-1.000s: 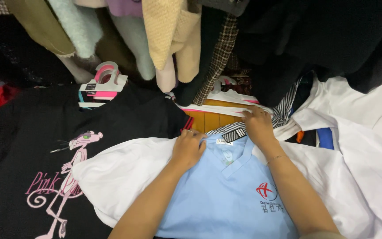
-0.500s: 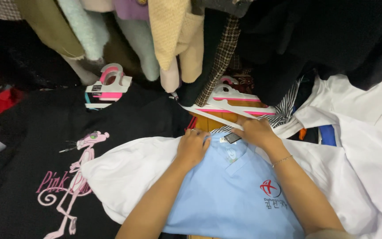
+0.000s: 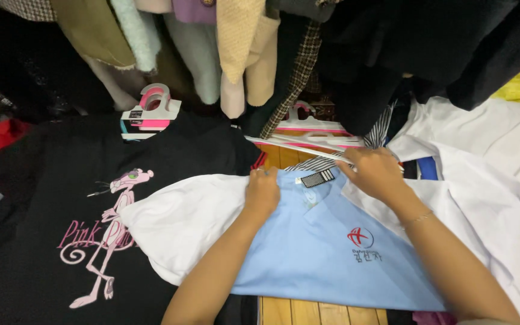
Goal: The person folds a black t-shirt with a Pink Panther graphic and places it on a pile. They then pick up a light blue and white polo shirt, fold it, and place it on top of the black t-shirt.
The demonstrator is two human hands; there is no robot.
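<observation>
A light blue shirt with white sleeves (image 3: 326, 241) lies flat in front of me, a small red emblem on its chest. My left hand (image 3: 262, 191) pinches the shirt's left shoulder near the collar. My right hand (image 3: 375, 172) grips the right shoulder by the striped collar (image 3: 318, 177). Both forearms reach over the shirt's body. A white and pink hanger (image 3: 308, 139) lies just beyond the collar, close to my right hand.
A black T-shirt with a pink cartoon print (image 3: 85, 229) lies at left, under the white sleeve. Another pink hanger (image 3: 151, 108) rests above it. Coats and jackets (image 3: 242, 48) hang overhead. White garments (image 3: 489, 156) pile at right. Wooden floor (image 3: 308, 310) shows below.
Both hands have stayed on the blue shirt's shoulders and slid slightly toward the collar edge. The view has tipped a little, so the shirt sits lower in frame.
</observation>
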